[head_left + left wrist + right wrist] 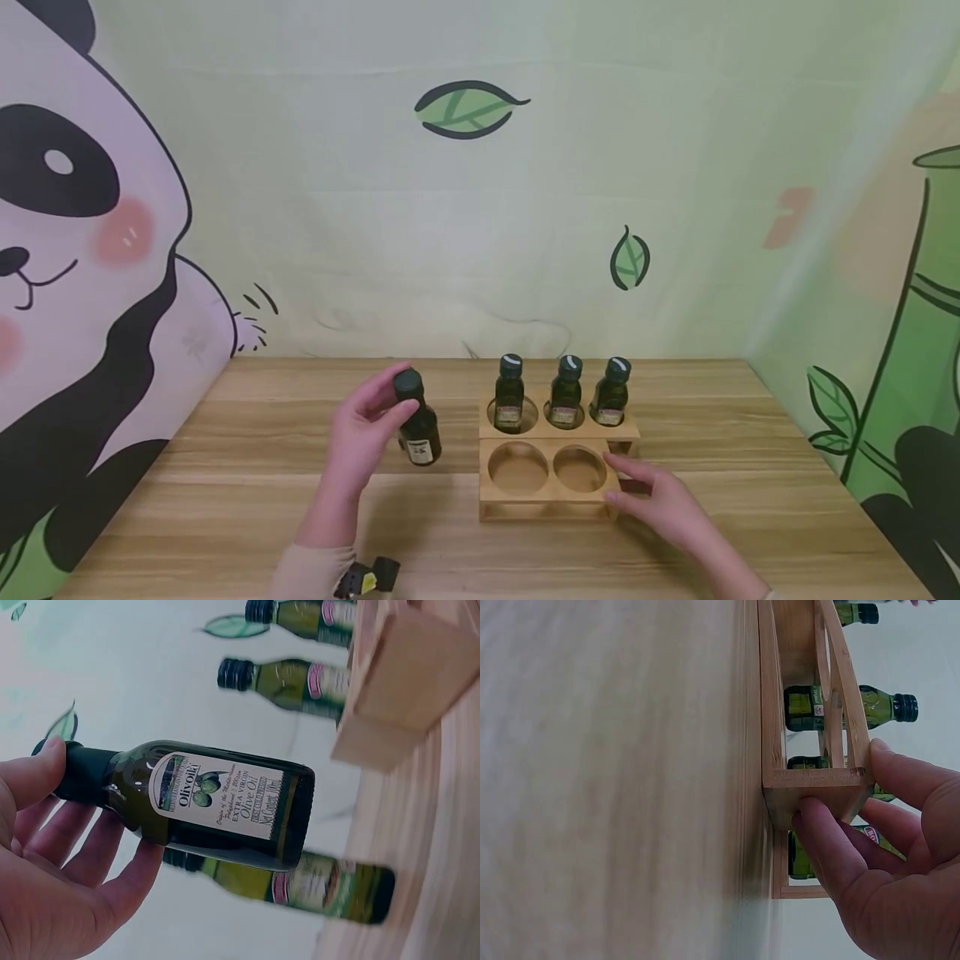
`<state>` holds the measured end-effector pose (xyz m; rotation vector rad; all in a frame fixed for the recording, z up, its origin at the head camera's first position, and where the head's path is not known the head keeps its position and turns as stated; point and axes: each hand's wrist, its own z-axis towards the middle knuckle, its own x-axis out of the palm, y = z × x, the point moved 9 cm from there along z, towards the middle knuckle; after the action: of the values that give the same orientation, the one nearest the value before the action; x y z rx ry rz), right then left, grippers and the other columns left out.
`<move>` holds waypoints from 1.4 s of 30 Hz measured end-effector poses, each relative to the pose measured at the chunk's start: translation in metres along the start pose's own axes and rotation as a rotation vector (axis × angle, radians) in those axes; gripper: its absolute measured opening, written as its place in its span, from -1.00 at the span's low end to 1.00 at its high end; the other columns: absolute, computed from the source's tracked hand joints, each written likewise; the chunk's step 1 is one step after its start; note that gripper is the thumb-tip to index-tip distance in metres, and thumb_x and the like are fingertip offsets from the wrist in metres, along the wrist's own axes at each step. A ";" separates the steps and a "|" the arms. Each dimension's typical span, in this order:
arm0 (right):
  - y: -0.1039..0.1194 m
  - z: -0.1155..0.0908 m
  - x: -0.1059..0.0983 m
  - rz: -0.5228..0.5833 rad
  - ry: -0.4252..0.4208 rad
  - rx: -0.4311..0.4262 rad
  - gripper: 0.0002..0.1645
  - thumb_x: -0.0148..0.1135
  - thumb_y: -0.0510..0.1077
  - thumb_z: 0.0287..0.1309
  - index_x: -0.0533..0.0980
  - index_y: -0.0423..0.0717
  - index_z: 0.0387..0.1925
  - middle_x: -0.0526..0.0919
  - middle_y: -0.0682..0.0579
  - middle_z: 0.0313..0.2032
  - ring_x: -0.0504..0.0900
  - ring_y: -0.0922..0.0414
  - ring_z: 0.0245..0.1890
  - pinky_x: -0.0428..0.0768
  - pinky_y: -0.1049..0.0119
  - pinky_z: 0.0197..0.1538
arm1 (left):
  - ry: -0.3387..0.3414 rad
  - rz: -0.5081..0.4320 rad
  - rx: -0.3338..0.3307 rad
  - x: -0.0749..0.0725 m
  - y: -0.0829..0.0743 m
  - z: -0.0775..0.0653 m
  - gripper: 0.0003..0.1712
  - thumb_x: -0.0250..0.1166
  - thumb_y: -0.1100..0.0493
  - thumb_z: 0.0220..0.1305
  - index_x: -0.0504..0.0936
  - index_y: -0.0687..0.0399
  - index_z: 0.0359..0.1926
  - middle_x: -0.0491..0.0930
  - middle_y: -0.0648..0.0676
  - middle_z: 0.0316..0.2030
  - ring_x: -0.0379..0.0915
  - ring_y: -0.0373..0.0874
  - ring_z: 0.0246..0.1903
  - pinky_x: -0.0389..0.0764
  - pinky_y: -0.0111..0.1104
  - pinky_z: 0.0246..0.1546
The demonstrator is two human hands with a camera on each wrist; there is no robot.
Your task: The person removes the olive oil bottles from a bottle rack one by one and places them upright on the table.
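Observation:
My left hand (367,425) holds a small dark-green olive oil bottle (217,806) by its cap and neck, left of a two-tier wooden rack (517,511). In the left wrist view its cream label faces the camera, and the bottle is above the table. My right hand (660,504) grips the right end of the rack's lower front tier, thumb and fingers on the wood. Three bottles stand in the back tier: a left one (510,396), a middle one (566,393) and a right one (611,393). Two round front holes hold nothing.
Another olive oil bottle (337,889) stands behind the held one in the left wrist view; the head view mostly hides it. The wooden table (262,442) meets a printed cloth backdrop (337,208) at its back edge. A panda print (150,208) covers the left side.

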<state>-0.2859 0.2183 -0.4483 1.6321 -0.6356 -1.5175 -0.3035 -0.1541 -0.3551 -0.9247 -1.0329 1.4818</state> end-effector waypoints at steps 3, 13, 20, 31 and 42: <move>0.000 0.000 0.000 0.008 0.001 0.004 -0.33 0.43 -0.14 0.15 0.46 -0.30 0.26 0.45 -0.31 0.26 0.64 -0.08 0.02 0.63 0.25 -0.02 | -0.027 0.015 -0.009 -0.013 0.006 0.001 -0.46 0.39 0.46 0.16 0.59 0.22 0.20 0.69 0.26 -0.12 0.63 -0.23 -0.16 0.61 -0.42 -0.10; -0.003 0.001 -0.001 0.008 -0.003 0.016 -0.31 0.43 -0.10 0.15 0.46 -0.26 0.27 0.47 -0.28 0.25 0.63 -0.09 0.04 0.62 0.23 0.01 | -0.104 0.085 -0.060 -0.043 0.019 0.005 -0.47 0.39 0.42 0.18 0.57 0.24 0.21 0.68 0.20 -0.04 0.59 -0.34 -0.16 0.58 -0.51 -0.11; -0.001 0.000 -0.001 -0.010 0.000 0.004 -0.31 0.43 -0.10 0.15 0.46 -0.27 0.27 0.47 -0.28 0.25 0.64 -0.09 0.03 0.62 0.21 0.02 | -0.106 0.097 -0.098 -0.053 0.024 0.011 -0.47 0.35 0.39 0.26 0.53 0.22 0.26 0.62 0.28 0.06 0.56 -0.39 -0.14 0.55 -0.55 -0.10; 0.001 -0.001 0.000 -0.006 0.003 -0.002 -0.33 0.42 -0.13 0.16 0.46 -0.28 0.27 0.47 -0.29 0.25 0.63 -0.10 0.04 0.63 0.16 0.01 | -0.119 0.092 -0.144 -0.061 0.042 0.020 -0.46 0.31 0.39 0.29 0.51 0.19 0.29 0.55 0.33 0.14 0.54 -0.42 -0.12 0.54 -0.56 -0.08; 0.001 -0.001 -0.001 -0.019 0.004 -0.008 -0.33 0.42 -0.12 0.16 0.46 -0.28 0.27 0.47 -0.30 0.25 0.63 -0.10 0.04 0.62 0.15 0.03 | -0.119 0.103 -0.190 -0.065 0.067 0.029 -0.45 0.31 0.37 0.29 0.49 0.17 0.31 0.55 0.31 0.15 0.53 -0.37 -0.08 0.51 -0.57 -0.06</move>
<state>-0.2853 0.2187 -0.4473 1.6383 -0.6128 -1.5283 -0.3429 -0.2263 -0.4070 -1.0468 -1.2460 1.5585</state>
